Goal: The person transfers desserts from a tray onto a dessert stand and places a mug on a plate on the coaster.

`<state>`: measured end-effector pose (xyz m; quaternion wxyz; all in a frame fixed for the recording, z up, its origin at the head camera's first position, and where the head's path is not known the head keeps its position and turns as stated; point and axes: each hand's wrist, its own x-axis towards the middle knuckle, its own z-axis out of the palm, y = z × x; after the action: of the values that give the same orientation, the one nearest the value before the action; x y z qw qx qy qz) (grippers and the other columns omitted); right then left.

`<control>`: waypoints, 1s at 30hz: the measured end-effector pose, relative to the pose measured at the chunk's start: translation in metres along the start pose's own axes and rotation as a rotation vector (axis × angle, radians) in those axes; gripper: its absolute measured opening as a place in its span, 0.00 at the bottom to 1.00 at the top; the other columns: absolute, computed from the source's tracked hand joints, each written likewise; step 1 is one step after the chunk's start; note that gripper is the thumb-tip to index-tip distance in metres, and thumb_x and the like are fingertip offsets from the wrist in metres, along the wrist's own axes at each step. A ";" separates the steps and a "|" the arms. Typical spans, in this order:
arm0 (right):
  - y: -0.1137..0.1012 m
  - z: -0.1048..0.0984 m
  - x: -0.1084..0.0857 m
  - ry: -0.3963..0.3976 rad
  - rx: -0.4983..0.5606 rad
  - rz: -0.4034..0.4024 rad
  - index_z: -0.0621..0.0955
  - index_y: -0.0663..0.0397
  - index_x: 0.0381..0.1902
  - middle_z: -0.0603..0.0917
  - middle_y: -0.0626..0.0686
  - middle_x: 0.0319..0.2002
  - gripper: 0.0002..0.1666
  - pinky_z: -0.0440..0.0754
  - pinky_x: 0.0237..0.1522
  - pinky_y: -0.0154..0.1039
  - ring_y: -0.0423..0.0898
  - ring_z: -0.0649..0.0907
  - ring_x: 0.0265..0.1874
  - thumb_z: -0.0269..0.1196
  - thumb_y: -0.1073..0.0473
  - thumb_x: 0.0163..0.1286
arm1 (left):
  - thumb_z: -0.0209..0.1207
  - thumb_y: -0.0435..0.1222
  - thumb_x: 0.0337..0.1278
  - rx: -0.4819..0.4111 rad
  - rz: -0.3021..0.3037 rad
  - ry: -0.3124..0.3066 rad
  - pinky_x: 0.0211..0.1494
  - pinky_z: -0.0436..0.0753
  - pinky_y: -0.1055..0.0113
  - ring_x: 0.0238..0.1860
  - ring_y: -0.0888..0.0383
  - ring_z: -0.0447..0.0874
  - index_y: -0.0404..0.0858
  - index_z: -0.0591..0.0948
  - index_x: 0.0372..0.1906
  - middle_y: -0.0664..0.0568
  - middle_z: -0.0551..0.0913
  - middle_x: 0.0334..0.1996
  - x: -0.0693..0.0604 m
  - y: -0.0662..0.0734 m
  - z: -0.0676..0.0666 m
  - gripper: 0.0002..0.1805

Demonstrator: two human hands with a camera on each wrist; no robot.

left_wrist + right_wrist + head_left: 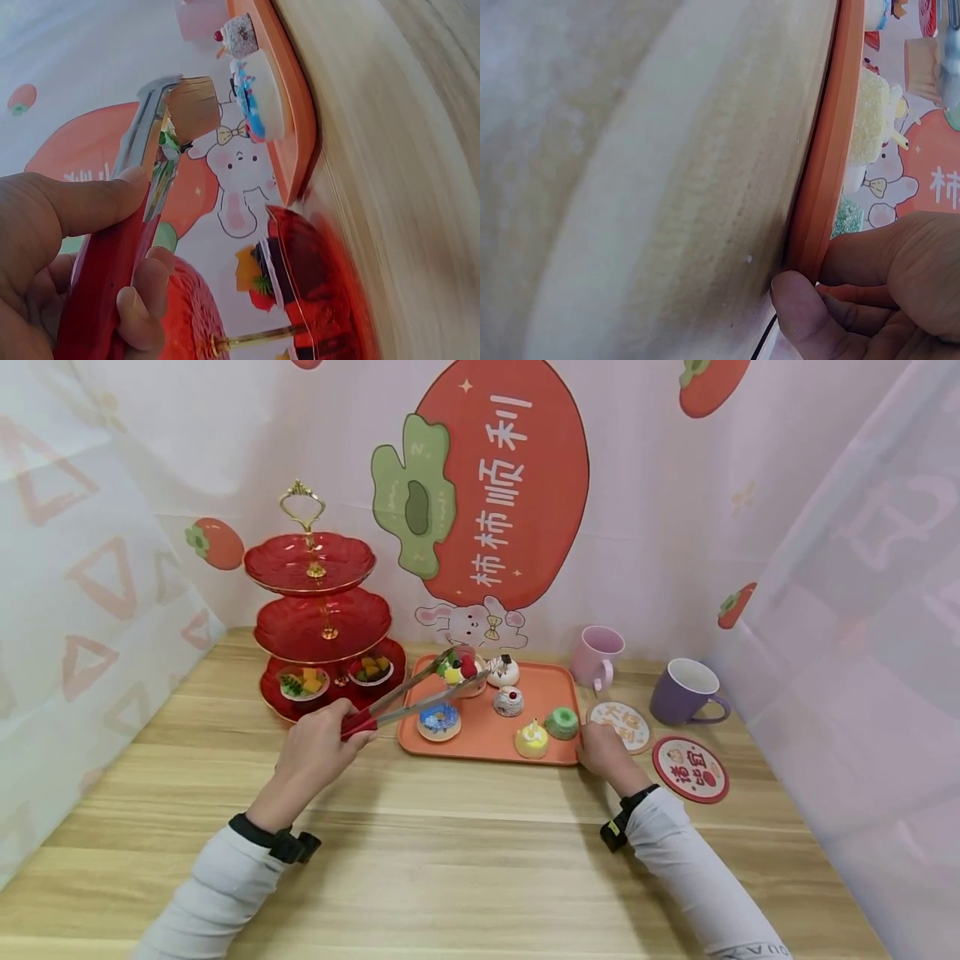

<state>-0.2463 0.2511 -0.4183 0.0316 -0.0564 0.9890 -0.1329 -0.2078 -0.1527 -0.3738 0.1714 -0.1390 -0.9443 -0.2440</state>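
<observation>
My left hand (318,747) grips red-handled metal tongs (360,723), their tips closed around a small fruit-topped tart (196,106) with a brown pleated side. The tart is held above the orange tray (480,746), near its back left. At the tray's front right corner, my right hand (603,752) pinches the rim between thumb and fingers. On the tray lie a blue-iced doughnut (438,720), a yellow cake (532,741), a green ring cake (562,722), a cherry-topped white cake (508,701) and a white bun (504,673).
A red three-tier stand (322,631) rises at the left; two fruit cups (303,683) sit on its bottom tier. Right of the tray are a pink mug (597,656), a purple mug (678,697), a pale coaster (622,727) and a red-rimmed coaster (690,770).
</observation>
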 end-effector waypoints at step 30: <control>0.003 0.001 0.000 0.053 0.000 -0.060 0.74 0.61 0.18 0.74 0.55 0.18 0.09 0.73 0.22 0.45 0.50 0.76 0.19 0.59 0.70 0.56 | 0.70 0.40 0.44 0.050 -0.080 0.007 0.19 0.67 0.61 0.18 0.52 0.71 0.31 0.77 0.36 0.45 0.78 0.21 -0.033 -0.027 -0.026 0.20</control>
<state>-0.2463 0.2539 -0.4199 0.0013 -0.0824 0.9874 -0.1354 -0.1811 -0.1948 -0.3768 0.1684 -0.0960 -0.9543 -0.2274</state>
